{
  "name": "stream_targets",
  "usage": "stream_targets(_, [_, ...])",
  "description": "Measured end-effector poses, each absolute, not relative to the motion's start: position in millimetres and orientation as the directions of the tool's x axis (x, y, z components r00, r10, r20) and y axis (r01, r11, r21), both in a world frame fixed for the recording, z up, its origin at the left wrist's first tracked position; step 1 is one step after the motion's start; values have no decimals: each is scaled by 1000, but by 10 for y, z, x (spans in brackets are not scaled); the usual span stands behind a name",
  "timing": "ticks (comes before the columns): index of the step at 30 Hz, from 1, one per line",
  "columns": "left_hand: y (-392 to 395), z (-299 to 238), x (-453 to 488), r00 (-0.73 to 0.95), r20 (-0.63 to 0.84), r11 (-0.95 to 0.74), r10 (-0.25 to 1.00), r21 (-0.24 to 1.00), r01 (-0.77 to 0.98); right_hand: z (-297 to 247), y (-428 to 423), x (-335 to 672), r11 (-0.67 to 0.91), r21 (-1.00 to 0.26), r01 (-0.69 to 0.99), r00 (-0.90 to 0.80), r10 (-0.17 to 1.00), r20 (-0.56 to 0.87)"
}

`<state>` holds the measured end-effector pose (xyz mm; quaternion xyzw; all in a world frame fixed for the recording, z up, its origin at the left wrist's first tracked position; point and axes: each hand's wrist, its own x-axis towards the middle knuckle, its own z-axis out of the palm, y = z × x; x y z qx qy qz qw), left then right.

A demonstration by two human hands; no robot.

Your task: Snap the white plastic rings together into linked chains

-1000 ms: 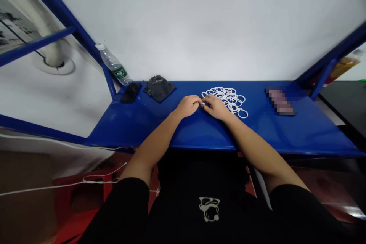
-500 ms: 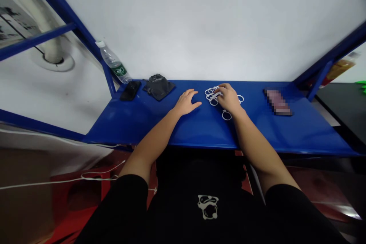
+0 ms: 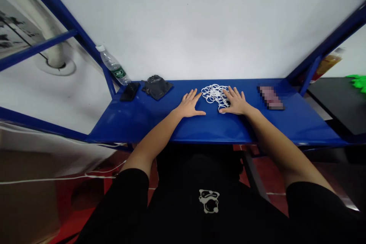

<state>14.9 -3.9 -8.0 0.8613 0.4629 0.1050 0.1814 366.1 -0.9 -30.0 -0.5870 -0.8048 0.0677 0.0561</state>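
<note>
A heap of several white rings [image 3: 213,93] lies on the blue metal table [image 3: 200,129], near the back wall. My left hand [image 3: 189,105] lies flat on the table just left of the heap, fingers spread, holding nothing. My right hand [image 3: 236,102] lies flat too, fingers apart, with its thumb side resting against the right edge of the rings.
At the back left stand a plastic water bottle [image 3: 113,65], a black phone [image 3: 130,91] and a crumpled black bag [image 3: 156,86]. A blurred flat object [image 3: 270,97] lies at the right. Blue frame bars rise at both table ends. White cord [image 3: 57,178] trails below left.
Both hands were pinching one ring together; then the right swept over the rings, gathering the spread-out heap into a tighter pile. Now both hands lie flat and open beside it.
</note>
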Motion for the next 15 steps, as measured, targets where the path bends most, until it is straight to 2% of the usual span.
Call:
stream_targets(5, [110, -91, 251, 561, 47, -534, 826, 381, 755, -235, 332, 3416, 386, -228, 894, -390, 921, 29])
stream_targets(10, [329, -65, 337, 569, 15, -533, 822, 373, 760, -200, 450, 2954, 430, -265, 863, -435, 900, 42])
stream_targets(15, [439, -30, 224, 529, 16, -498, 848, 364, 787, -207, 482, 2607, 476, -312, 822, -464, 878, 116])
